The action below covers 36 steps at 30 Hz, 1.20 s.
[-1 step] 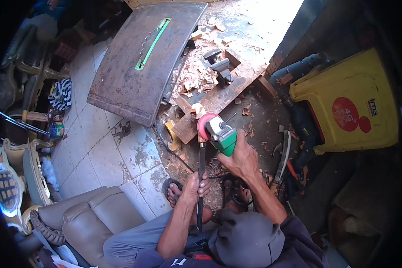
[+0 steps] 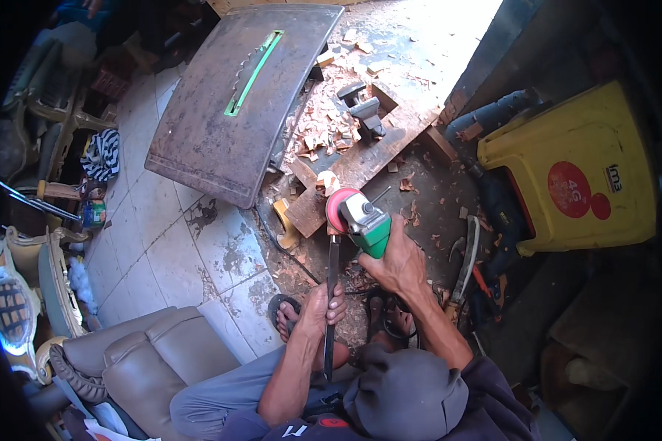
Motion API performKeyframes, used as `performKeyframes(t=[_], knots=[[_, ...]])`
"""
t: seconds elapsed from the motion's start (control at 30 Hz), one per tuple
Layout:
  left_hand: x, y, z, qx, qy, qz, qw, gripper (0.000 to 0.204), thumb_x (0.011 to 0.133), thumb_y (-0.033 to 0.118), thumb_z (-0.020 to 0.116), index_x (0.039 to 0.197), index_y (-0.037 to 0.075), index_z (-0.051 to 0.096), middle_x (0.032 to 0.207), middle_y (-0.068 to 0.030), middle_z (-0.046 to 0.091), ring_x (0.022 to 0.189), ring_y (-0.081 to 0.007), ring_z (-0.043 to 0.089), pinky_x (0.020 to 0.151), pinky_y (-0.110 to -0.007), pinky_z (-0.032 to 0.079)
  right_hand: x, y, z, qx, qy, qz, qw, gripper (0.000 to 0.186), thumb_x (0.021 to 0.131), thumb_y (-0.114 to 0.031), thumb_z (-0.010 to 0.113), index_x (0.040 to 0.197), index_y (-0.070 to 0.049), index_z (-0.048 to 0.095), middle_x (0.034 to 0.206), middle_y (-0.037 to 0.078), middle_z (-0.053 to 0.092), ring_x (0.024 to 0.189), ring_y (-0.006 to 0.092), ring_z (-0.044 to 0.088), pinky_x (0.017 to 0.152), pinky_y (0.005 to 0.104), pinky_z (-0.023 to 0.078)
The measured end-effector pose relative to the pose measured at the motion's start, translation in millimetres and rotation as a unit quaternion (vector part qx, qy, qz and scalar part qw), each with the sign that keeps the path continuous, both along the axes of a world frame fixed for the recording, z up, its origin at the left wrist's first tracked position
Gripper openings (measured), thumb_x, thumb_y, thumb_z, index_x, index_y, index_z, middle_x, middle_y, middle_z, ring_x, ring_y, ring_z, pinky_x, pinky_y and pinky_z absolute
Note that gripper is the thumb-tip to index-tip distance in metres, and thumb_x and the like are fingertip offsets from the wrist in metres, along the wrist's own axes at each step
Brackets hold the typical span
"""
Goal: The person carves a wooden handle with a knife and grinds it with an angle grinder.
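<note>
Right hand (image 2: 399, 259) clamped on grinder (image 2: 362, 218) | left hand (image 2: 322, 305) gripped bar (image 2: 332, 283) under disc (image 2: 336, 209) | risk: bar unclamped, could kick or slip toward sandalled foot (image 2: 290, 312)

Hard daylight pours in from the top right, bleaching the concrete floor (image 2: 426, 44) near the upper edge almost white. The yellow case (image 2: 574, 176) glows saturated. The right side and lower corners sink into deep shadow. Fisheye distortion bows the metal saw table (image 2: 221, 125) and tiles; a black vignette rings the frame. The centre stays sharp.
</note>
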<state>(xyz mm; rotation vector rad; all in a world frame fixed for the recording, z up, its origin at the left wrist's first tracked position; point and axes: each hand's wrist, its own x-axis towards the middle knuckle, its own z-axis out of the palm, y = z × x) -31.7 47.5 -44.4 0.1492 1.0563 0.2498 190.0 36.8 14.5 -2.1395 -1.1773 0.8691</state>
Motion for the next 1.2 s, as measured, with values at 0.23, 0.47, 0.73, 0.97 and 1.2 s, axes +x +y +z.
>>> performKeyframes(t=[0.23, 0.47, 0.73, 0.97, 1.2], knots=[[1.5, -2.0, -2.3, 0.002, -0.004, 0.005, 1.0, 0.029, 0.107, 0.03, 0.047, 0.084, 0.012, 0.049, 0.055, 0.0038, 0.04, 0.038, -0.0094, 0.037, 0.032, -0.026, 0.029, -2.8, 1.5, 4.7, -0.019, 0.009, -0.003, 1.0, 0.071, 0.075, -0.03, 0.077, 0.128, -0.001, 0.04, 0.099, 0.034, 0.069, 0.09, 0.0547, 0.069, 0.08, 0.0613, 0.054], [-5.8, -6.0, -8.6, 0.021, -0.007, -0.002, 1.0, 0.029, 0.107, 0.031, 0.047, 0.085, 0.012, 0.049, 0.056, 0.004, 0.039, 0.038, -0.0093, 0.037, 0.032, -0.026, 0.03, 7.0, 1.0, 6.4, -0.023, -0.007, 0.008, 1.0, 0.07, 0.076, -0.03, 0.076, 0.128, -0.001, 0.04, 0.098, 0.034, 0.069, 0.09, 0.0553, 0.069, 0.08, 0.0617, 0.054], [-1.7, -5.8, -7.9, 0.01, -0.006, 0.01, 1.0, 0.03, 0.108, 0.03, 0.046, 0.084, 0.012, 0.049, 0.056, 0.0036, 0.04, 0.038, -0.0094, 0.038, 0.032, -0.025, 0.03, 1.0, -1.2, 0.3, 0.002, 0.0, 0.009, 1.0, 0.071, 0.075, -0.03, 0.077, 0.128, 0.0, 0.04, 0.094, 0.034, 0.069, 0.086, 0.0543, 0.069, 0.078, 0.0614, 0.055], [-2.4, -4.8, -3.8, -0.004, -0.017, 0.017, 1.0, 0.028, 0.107, 0.027, 0.046, 0.084, 0.012, 0.049, 0.056, 0.0035, 0.041, 0.038, -0.0092, 0.038, 0.032, -0.025, 0.03, 0.0, 0.2, -5.2, 0.005, 0.009, 0.001, 1.0, 0.071, 0.074, -0.03, 0.077, 0.127, -0.001, 0.04, 0.093, 0.034, 0.069, 0.086, 0.0549, 0.069, 0.077, 0.0613, 0.054], [-2.2, -3.6, -5.1, -0.003, -0.021, 0.001, 1.0, 0.027, 0.107, 0.026, 0.046, 0.084, 0.012, 0.049, 0.056, 0.0036, 0.041, 0.038, -0.0094, 0.038, 0.032, -0.026, 0.03, -0.5, 1.9, -3.5, -0.004, 0.021, 0.004, 1.0, 0.072, 0.075, -0.03, 0.077, 0.129, 0.0, 0.04, 0.094, 0.035, 0.069, 0.087, 0.0551, 0.069, 0.078, 0.0611, 0.054]])
